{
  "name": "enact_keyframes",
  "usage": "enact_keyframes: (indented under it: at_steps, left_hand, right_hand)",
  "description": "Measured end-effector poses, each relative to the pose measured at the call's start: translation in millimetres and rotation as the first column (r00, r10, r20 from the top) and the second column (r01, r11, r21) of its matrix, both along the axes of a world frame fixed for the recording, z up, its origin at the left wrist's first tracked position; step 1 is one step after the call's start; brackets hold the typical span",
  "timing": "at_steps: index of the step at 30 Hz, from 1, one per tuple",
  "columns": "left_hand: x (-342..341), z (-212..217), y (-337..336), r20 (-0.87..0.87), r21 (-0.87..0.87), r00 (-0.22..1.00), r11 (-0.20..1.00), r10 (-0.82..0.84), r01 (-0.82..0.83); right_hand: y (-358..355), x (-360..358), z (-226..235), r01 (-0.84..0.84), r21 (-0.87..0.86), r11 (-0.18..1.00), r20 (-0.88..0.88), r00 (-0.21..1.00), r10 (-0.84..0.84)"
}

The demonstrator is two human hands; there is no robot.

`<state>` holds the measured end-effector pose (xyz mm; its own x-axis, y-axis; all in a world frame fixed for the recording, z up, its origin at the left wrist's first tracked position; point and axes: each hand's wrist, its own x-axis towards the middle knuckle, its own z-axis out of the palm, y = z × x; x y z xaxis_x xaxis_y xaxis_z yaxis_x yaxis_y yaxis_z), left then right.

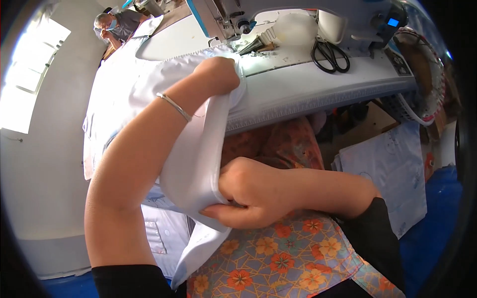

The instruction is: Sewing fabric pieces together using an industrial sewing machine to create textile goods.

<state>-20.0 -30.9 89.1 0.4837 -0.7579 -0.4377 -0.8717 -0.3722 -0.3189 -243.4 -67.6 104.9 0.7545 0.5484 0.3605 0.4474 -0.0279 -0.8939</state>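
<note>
A long piece of white cloth (191,154) runs from the sewing machine (308,15) down over the table's front edge to my lap. My left hand (218,75) is closed on its upper part, just in front of the needle area; the fingertips are hidden behind the back of the hand. Lower down, my right hand (251,193) grips the hanging edge of the same cloth, thumb in front and the other fingers curled behind it. More of the white cloth lies bunched on the table to the left of my left forearm.
Black-handled scissors (330,55) lie on the machine bed. Small metal pieces (258,44) sit near the needle. Folded pale cloth (390,174) hangs at the right, below a round basket (422,74). Another person (119,27) sits at the far left.
</note>
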Motion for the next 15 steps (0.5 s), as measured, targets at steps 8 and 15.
enact_keyframes:
  at_steps: [8,15]
  left_hand:
    - [-5,-16,12,-0.267,-0.479,0.950,0.833,0.163,-0.278]
    - [4,-32,19,-0.347,-0.466,0.937,0.859,0.046,-0.215]
  right_hand:
    - [-78,85,-73,0.613,-0.403,0.680,0.507,0.768,-0.392]
    - [-70,105,-107,0.818,-0.355,0.453,0.665,0.562,-0.493]
